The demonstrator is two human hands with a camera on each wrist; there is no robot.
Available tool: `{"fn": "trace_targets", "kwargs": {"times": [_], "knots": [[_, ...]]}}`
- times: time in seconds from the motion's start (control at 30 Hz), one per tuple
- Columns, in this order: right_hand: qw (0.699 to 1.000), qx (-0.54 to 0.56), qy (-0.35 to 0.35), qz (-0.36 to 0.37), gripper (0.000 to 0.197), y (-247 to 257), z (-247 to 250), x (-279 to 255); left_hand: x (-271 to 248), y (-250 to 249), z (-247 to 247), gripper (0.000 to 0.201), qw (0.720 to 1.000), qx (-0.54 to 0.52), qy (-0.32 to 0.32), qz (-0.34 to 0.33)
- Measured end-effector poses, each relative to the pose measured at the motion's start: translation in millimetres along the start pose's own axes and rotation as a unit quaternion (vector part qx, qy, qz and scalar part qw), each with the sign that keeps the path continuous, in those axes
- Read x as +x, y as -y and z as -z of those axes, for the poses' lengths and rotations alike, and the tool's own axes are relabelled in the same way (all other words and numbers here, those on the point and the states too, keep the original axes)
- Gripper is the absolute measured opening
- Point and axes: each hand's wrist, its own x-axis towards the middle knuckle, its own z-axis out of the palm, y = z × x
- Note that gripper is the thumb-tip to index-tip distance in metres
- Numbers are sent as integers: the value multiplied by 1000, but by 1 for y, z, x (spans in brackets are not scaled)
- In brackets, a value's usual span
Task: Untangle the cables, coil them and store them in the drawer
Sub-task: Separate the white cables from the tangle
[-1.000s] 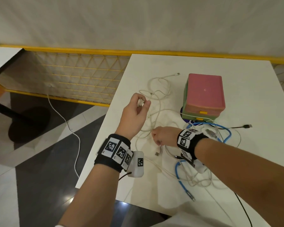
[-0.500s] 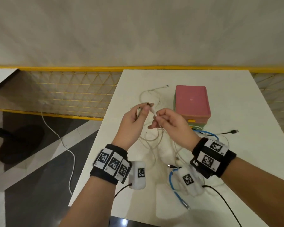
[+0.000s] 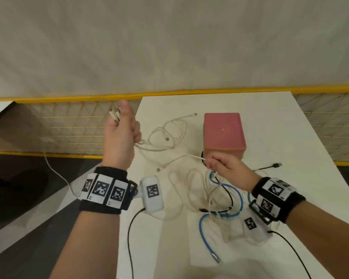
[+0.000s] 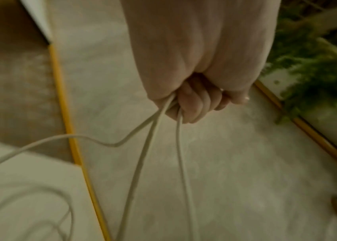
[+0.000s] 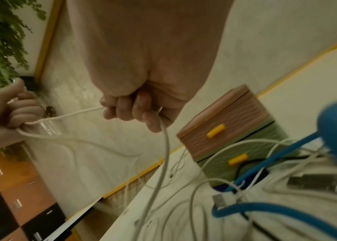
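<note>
White cable (image 3: pixel 191 156) stretched between my fists: left hand (image 3: pixel 122 133) lifted, clutching gathered plug ends, right hand (image 3: pixel 225 168) gripping its run above the table's (image 3: pixel 270 121) tangle, likely teasing it free; drawer box (image 3: pixel 223 133) behind, shut.

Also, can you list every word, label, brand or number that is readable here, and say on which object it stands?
No readable word, brand or number in any view.
Left wristband: square black-and-white code markers only; tiny marks beneath them are too small to read.
Right wristband: the same kind of markers, no legible text.
Drawer box: plain, no label.
</note>
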Motion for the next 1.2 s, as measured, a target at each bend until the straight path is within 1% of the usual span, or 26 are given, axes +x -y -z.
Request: {"fn": "trace_targets", "kwargs": {"times": [0.07,0.1,0.17,0.2,0.27,0.3,0.33,0.37,0.4,0.47,0.53,0.57,0.6,0.63,0.7,0.73,0.77,0.83,0.87,0.9,0.93,0.97,1.03,1.07,1.13,1.2], "knots": [[1000,-9,-10,-5,22,-1,10,-2,0,-1,5,31,989,141,-3,-36],[1000,-7,-18,-7,21,2,13,-2,0,3,5,26,974,217,17,-69],[999,-3,-35,-5,20,14,16,-1,-6,12,-5,13,939,309,110,-103],[999,-5,-43,0,20,21,16,1,-10,17,-14,10,922,339,161,-92],[998,-11,-55,28,20,36,15,4,-18,29,-31,25,878,407,243,-58],[997,-13,-59,46,20,42,14,7,-22,35,-38,26,857,433,274,-46],[996,-13,-61,65,19,46,14,9,-24,41,-43,21,847,439,297,-41],[995,-11,-65,78,19,47,14,11,-26,44,-45,20,848,428,310,-43],[994,-10,-67,83,19,46,16,12,-26,45,-45,22,862,404,304,-43],[996,-14,-61,68,20,42,20,10,-20,37,-40,22,895,371,244,-46],[997,-19,-60,45,22,33,26,3,-7,26,-27,20,921,360,138,-61],[997,-20,-62,34,24,27,29,-1,1,22,-18,21,925,363,79,-72],[998,-18,-61,24,25,23,30,-5,7,20,-10,24,919,383,31,-87],[998,-22,-60,15,25,20,30,-9,11,19,-5,28,899,425,2,-102],[997,-35,-61,12,23,20,28,-12,7,23,-4,30,837,531,-2,-129],[997,-37,-67,14,23,21,26,-12,0,25,-10,31,816,560,14,-145],[997,-36,-73,13,22,24,25,-10,-7,26,-20,38,803,573,38,-159],[996,-43,-81,14,22,30,22,-9,-21,34,-40,55,765,607,99,-192],[995,-50,-83,14,23,31,20,-8,-28,38,-50,60,740,624,133,-213],[995,-55,-85,13,23,32,20,-7,-33,41,-58,60,727,628,168,-224],[994,-60,-88,16,24,32,20,-7,-36,45,-65,56,724,622,207,-215],[994,-63,-87,24,25,33,20,-6,-37,49,-67,47,737,601,245,-190],[994,-65,-79,36,25,33,22,-7,-37,54,-69,20,794,514,295,-134],[994,-64,-74,37,24,32,23,-9,-36,55,-69,17,819,474,302,-118],[996,-56,-64,36,22,33,27,-14,-32,54,-65,25,844,439,282,-122],[996,-50,-63,30,21,29,31,-19,-25,48,-57,20,872,421,210,-135]]}}
